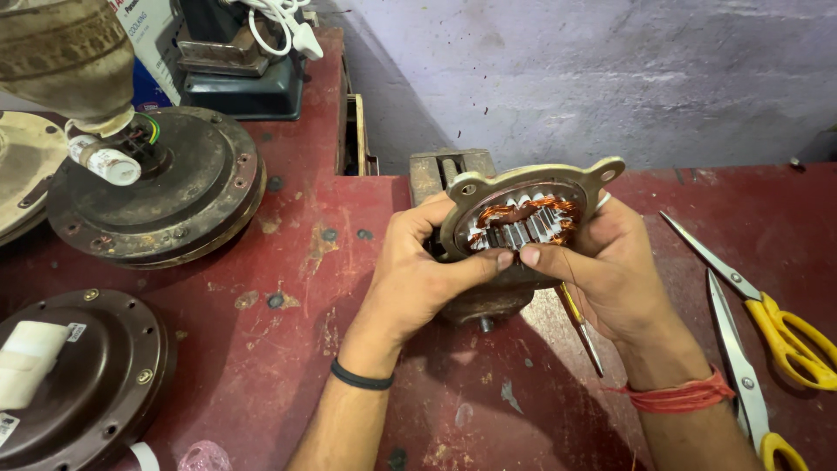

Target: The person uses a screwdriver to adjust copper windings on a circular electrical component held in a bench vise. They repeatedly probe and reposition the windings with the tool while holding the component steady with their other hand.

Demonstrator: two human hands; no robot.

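Both hands grip motor stator (523,218), tilted above red bench (288,262): left hand (418,275) clasps rim, right hand (610,270) holds opposite side. Risk: thumbs snag copper windings (510,211); stator slips onto scissors (767,331).

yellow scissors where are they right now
In the head view the yellow-handled scissors lie open on the red workbench at the far right, just beyond the right hand.

Motor stator (523,218): round tarnished metal housing with lugs, copper windings and steel teeth inside. Tilted up, open face toward me. I hold it above the red bench.
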